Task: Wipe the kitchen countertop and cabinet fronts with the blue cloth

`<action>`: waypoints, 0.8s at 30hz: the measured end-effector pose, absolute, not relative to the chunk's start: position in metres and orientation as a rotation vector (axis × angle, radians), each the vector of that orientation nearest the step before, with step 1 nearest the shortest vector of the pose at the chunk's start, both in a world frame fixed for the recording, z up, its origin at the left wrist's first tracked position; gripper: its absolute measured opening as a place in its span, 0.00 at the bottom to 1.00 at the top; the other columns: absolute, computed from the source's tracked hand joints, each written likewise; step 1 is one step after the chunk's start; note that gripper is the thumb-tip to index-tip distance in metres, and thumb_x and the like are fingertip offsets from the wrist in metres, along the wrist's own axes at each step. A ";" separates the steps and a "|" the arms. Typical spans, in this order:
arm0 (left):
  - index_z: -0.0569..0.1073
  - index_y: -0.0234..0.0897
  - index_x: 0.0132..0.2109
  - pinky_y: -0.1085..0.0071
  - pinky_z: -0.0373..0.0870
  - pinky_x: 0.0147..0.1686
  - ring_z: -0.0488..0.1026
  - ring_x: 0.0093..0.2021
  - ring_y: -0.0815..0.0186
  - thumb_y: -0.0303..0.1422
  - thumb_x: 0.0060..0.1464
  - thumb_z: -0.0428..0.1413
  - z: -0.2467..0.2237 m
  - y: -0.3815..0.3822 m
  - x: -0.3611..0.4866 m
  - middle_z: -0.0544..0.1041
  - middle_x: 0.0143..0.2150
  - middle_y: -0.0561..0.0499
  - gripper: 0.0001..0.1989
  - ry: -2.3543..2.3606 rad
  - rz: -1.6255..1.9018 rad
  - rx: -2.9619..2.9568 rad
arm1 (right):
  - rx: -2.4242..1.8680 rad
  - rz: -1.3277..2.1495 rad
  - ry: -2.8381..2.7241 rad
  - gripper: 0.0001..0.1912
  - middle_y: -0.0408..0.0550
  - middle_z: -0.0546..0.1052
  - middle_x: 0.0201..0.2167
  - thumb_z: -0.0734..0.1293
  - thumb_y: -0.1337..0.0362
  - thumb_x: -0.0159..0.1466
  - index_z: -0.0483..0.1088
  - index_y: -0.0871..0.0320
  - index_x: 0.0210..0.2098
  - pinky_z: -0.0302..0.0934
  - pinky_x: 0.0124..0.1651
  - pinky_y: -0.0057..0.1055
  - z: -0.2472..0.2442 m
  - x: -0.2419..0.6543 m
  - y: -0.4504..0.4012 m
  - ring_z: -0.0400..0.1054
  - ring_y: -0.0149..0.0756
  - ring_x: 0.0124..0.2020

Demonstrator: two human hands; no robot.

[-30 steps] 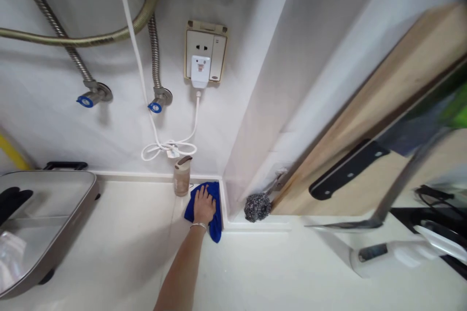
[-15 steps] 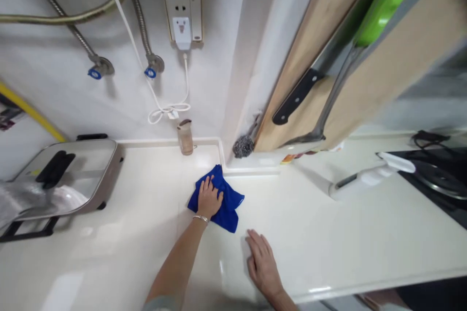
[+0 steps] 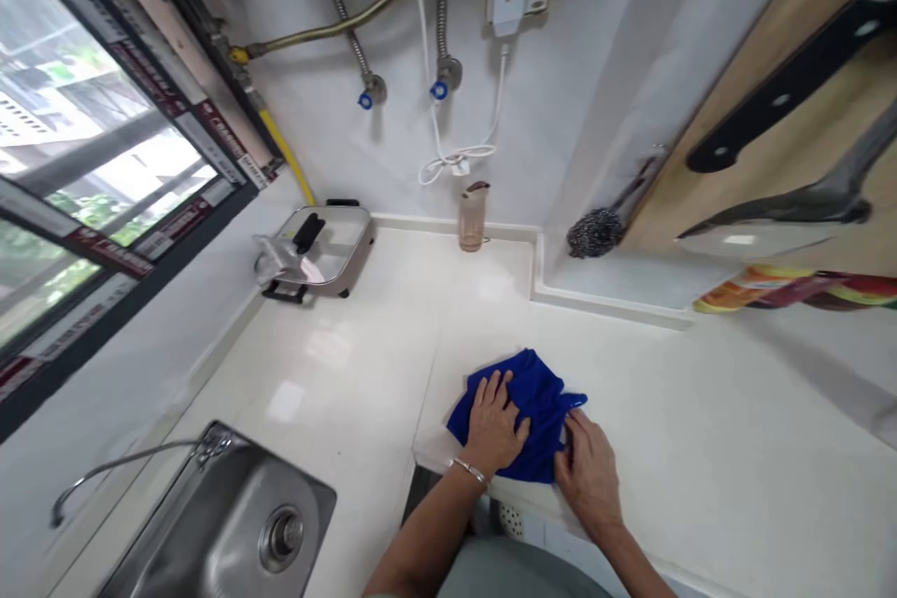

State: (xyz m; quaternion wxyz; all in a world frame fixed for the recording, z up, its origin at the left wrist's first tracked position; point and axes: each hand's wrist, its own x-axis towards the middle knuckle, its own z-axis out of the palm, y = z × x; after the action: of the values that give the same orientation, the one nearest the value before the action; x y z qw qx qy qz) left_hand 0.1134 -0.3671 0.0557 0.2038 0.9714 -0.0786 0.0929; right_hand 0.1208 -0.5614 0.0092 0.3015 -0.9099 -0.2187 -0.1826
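Note:
A blue cloth (image 3: 536, 402) lies spread and slightly rumpled on the white countertop, close to its front edge. Resting flat on the cloth's left part is my left hand (image 3: 494, 425), palm down with the fingers extended; a bracelet circles that wrist. At the cloth's right edge, my right hand (image 3: 590, 476) has its fingers and thumb bent around a corner of the fabric. The parts of the cloth beneath both hands are hidden.
A steel sink (image 3: 231, 523) with a tap (image 3: 126, 467) lies front left. Behind it stand a lidded electric pan (image 3: 343, 248) and a brownish bottle (image 3: 473, 217). A steel scourer (image 3: 595, 234) and a cutting board (image 3: 735, 103) with a knife (image 3: 777, 93) are by the right wall.
The cloth and my left hand have come back from the wall corner to the counter's front edge. My right hand has gone from the bare counter to the cloth. The view has swung left.

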 end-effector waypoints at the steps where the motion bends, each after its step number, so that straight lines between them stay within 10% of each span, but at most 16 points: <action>1: 0.72 0.35 0.58 0.44 0.54 0.71 0.45 0.75 0.50 0.40 0.63 0.52 0.057 -0.360 0.103 0.51 0.75 0.40 0.21 -0.174 0.253 2.715 | -2.420 -0.475 -0.596 0.27 0.63 0.65 0.61 0.58 0.66 0.65 0.57 0.63 0.64 0.55 0.65 0.58 0.012 0.121 -0.561 0.57 0.52 0.64; 20: 0.74 0.30 0.55 0.45 0.58 0.69 0.51 0.73 0.46 0.39 0.66 0.46 0.075 -0.218 -0.096 0.63 0.69 0.35 0.21 1.225 0.291 2.865 | -2.407 -0.456 -0.639 0.23 0.66 0.66 0.60 0.56 0.61 0.66 0.64 0.65 0.56 0.53 0.65 0.57 0.017 0.112 -0.569 0.60 0.55 0.61; 24: 0.76 0.27 0.51 0.47 0.71 0.59 0.70 0.61 0.45 0.38 0.67 0.42 0.068 -0.235 -0.145 0.77 0.53 0.31 0.24 1.612 0.278 2.729 | -2.336 -0.468 -0.640 0.24 0.66 0.65 0.61 0.57 0.62 0.64 0.64 0.64 0.57 0.53 0.64 0.59 0.015 0.113 -0.571 0.60 0.57 0.61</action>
State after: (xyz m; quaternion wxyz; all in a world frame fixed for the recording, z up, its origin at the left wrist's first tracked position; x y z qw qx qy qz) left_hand -0.1454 -0.2349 0.0684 -0.0199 0.8575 0.5066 0.0874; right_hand 0.1132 -0.5710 0.0149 0.3309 -0.8936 -0.2449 -0.1791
